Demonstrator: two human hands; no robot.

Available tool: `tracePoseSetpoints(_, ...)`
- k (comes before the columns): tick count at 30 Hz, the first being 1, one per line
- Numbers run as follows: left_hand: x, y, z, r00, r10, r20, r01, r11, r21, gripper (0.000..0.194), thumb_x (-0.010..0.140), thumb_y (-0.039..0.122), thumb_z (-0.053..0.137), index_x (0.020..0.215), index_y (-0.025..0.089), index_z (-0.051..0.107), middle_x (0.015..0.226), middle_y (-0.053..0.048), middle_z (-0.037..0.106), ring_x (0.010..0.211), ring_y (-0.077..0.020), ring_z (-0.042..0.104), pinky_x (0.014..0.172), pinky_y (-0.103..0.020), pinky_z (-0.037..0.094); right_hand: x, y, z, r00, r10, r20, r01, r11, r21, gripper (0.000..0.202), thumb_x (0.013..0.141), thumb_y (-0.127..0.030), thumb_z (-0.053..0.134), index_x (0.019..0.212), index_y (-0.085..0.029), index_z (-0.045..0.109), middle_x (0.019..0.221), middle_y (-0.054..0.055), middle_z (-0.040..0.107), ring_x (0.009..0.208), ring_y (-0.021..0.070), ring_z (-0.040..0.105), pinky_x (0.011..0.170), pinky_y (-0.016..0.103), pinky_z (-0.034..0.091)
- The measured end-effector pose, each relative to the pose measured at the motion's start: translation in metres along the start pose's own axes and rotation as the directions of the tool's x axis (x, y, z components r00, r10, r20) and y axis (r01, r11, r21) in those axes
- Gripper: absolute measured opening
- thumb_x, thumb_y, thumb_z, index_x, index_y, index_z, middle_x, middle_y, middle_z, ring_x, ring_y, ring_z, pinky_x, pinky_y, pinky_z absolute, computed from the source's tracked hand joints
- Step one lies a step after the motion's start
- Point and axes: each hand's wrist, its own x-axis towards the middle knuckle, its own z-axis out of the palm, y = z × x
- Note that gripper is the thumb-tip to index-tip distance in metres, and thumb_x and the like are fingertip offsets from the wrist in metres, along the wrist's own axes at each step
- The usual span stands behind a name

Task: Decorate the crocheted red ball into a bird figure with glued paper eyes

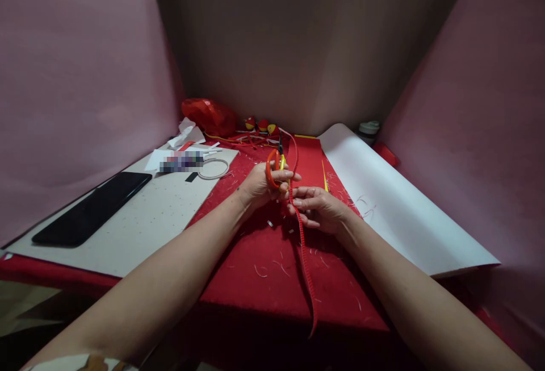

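Note:
My left hand is closed around the scissors, which have an orange handle loop and a yellow part. Their dark blades point away from me, toward the back of the table. A long, narrow red ribbed strip runs between my hands. Its near end hangs over the table's front edge, and its far end curves up and back. My right hand pinches this strip near its middle, close beside my left fingers. Small white scraps lie on the red cloth below the hands.
A black phone-like slab rests on a pale board at left, near a coiled cable. Behind are a red plastic bag and small red-and-yellow figures. Curled white sheet lies right; loose threads litter the red cloth.

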Motion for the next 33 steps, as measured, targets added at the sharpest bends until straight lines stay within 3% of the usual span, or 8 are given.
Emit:
tracePoseSetpoints(4, 0.001, -0.003, 0.000, 0.997, 0.050, -0.058, -0.048, 0.998, 0.033, 0.015, 0.066, 0.021, 0.072, 0.072, 0.013, 0.061, 0.051, 0.002, 0.055, 0.039, -0.0063, 0.046, 0.039, -0.020, 0.037, 0.000, 0.000, 0.003, 1.000, 0.006, -0.014, -0.006, 1.000, -0.006, 0.029, 0.069, -0.032, 0.074, 0.091, -0.015, 0.064, 0.077, 0.006, 0.069, 0.050, 0.0100, 0.056, 0.034, 0.018, 0.026)
tracePoseSetpoints(7, -0.001, -0.002, 0.001, 0.990, 0.099, -0.101, -0.092, 0.993, 0.075, 0.017, 0.067, 0.021, 0.071, 0.066, 0.014, 0.056, 0.050, 0.002, 0.055, 0.038, -0.0064, 0.047, 0.037, -0.019, 0.036, 0.002, 0.003, 0.007, 0.997, -0.021, -0.071, 0.020, 1.000, -0.015, 0.029, 0.072, -0.039, 0.073, 0.085, -0.015, 0.063, 0.071, 0.006, 0.068, 0.049, 0.0104, 0.057, 0.033, 0.018, 0.026)
tracePoseSetpoints(16, -0.006, 0.000, 0.010, 0.976, 0.126, -0.179, -0.089, 0.975, 0.203, 0.026, 0.066, 0.023, 0.074, 0.079, 0.016, 0.052, 0.050, 0.004, 0.057, 0.037, -0.0100, 0.051, 0.037, -0.021, 0.039, 0.006, 0.007, 0.010, 0.962, -0.168, -0.217, 0.151, 0.984, -0.093, 0.019, 0.072, -0.029, 0.073, 0.077, -0.013, 0.066, 0.068, 0.008, 0.068, 0.045, 0.0097, 0.054, 0.034, 0.021, 0.032)
tracePoseSetpoints(21, -0.001, 0.001, 0.004, 0.963, 0.148, -0.224, -0.090, 0.964, 0.251, 0.025, 0.064, 0.015, 0.071, 0.075, 0.016, 0.049, 0.052, 0.004, 0.058, 0.039, -0.0083, 0.052, 0.040, -0.019, 0.041, 0.007, 0.004, 0.005, 0.937, -0.227, -0.265, 0.215, 0.974, -0.072, 0.023, 0.070, -0.025, 0.069, 0.087, -0.010, 0.069, 0.064, 0.008, 0.067, 0.049, 0.0115, 0.056, 0.038, 0.021, 0.037)
tracePoseSetpoints(27, -0.001, 0.002, 0.000, 0.978, 0.104, -0.180, -0.044, 0.950, 0.308, 0.021, 0.069, 0.018, 0.068, 0.071, 0.017, 0.047, 0.055, 0.001, 0.061, 0.036, -0.0080, 0.050, 0.037, -0.020, 0.039, 0.007, -0.001, -0.001, 0.913, -0.268, -0.309, 0.250, 0.963, -0.097, 0.025, 0.073, -0.026, 0.064, 0.090, -0.009, 0.069, 0.056, 0.005, 0.064, 0.041, 0.0094, 0.049, 0.040, 0.023, 0.036)
tracePoseSetpoints(33, -0.003, 0.006, -0.001, 0.996, 0.052, -0.078, -0.020, 0.932, 0.362, 0.026, 0.071, 0.028, 0.073, 0.071, 0.016, 0.049, 0.057, -0.001, 0.060, 0.037, -0.0076, 0.050, 0.038, -0.020, 0.039, 0.007, -0.006, -0.007, 0.852, -0.327, -0.409, 0.313, 0.944, -0.101, 0.020, 0.072, -0.025, 0.065, 0.086, -0.011, 0.069, 0.063, 0.004, 0.060, 0.053, 0.0123, 0.055, 0.042, 0.024, 0.037)
